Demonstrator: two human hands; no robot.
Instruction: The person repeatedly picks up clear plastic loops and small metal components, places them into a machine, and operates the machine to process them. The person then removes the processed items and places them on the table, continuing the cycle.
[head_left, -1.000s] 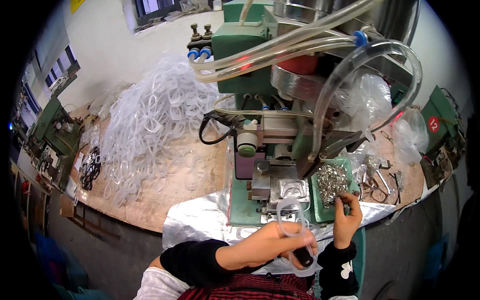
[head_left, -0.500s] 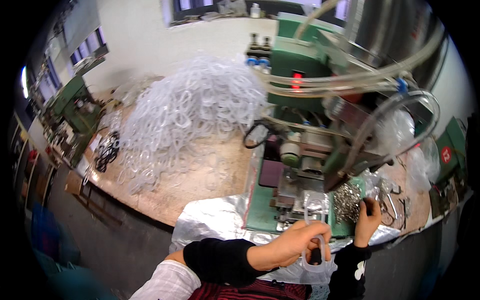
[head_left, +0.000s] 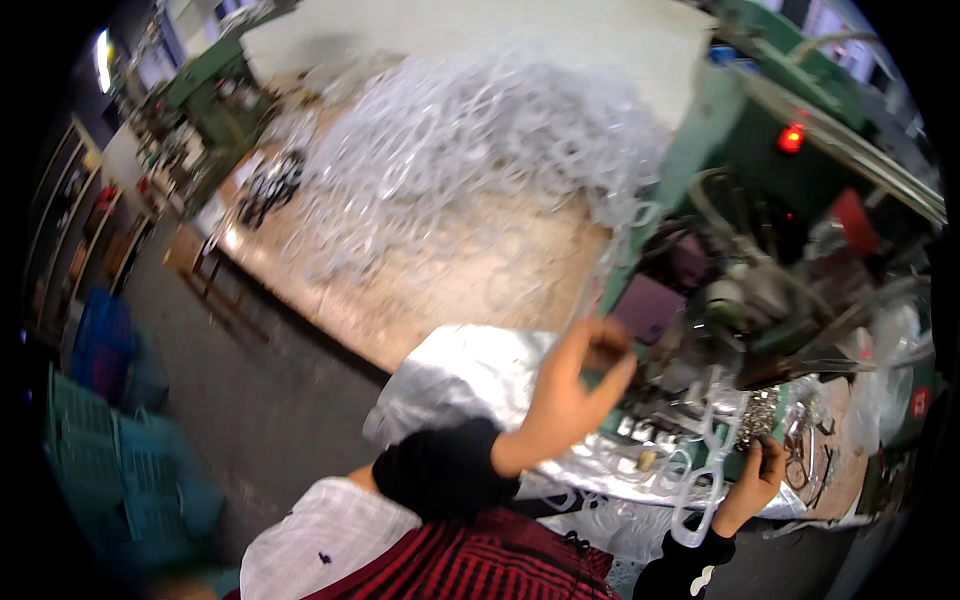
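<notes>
My left hand is raised over the table's front edge, left of the green machine. Its thumb and fingers are bent but apart, and nothing shows between them. A translucent plastic frame with oval loops, like a glasses front, hangs at the machine's front, between my two hands. Beside a heap of small shiny metal parts, my right hand has its thumb and fingertips drawn together. Whatever they may pinch is too small to make out. Motion blurs parts of the picture.
A large heap of translucent plastic frames covers the back of the wooden table. Silver foil sheeting lies along the front edge. Dark frames lie at the left. Teal crates stand on the floor.
My left hand has let go of the translucent frame and moved left and up. The frame now hangs at the machine. My right hand stays by the metal parts; the view has swung left.
</notes>
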